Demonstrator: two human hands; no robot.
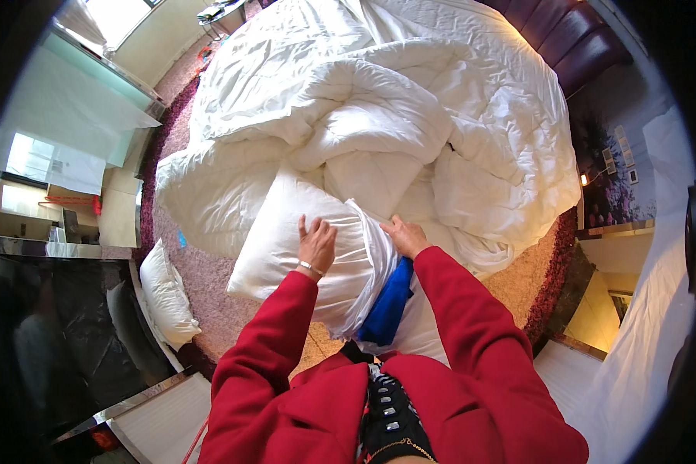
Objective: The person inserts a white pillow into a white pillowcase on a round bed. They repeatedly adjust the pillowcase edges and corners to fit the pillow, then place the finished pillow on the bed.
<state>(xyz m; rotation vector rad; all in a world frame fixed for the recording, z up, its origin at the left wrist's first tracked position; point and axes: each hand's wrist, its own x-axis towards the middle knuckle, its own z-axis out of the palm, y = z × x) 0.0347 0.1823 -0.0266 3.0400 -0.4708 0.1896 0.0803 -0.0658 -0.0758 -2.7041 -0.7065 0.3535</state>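
A white pillow (pixel 284 232) lies at a slant before me, its right part inside a gathered white pillowcase (pixel 377 249). My left hand (pixel 317 246) is on the pillow's upper face, fingers spread and slightly bent, gripping nothing. At the pillowcase's bunched right edge, my right hand (pixel 409 236) pinches the fabric between thumb and fingers. Blue fabric (pixel 387 307) shows below the right hand; whether it is clothing or a separate cloth I cannot tell. Beyond the pillow, a rumpled white duvet (pixel 377 110) is heaped on the bed and hangs over its near edge.
Another white pillow (pixel 165 296) leans at left by a black glossy panel (pixel 75 336). The bed has a dark padded headboard (pixel 574 46) at upper right. Pinkish carpet (pixel 209 290) borders the bed. White sheeting (pixel 632 348) hangs at right. A small table (pixel 223 14) stands at the far left.
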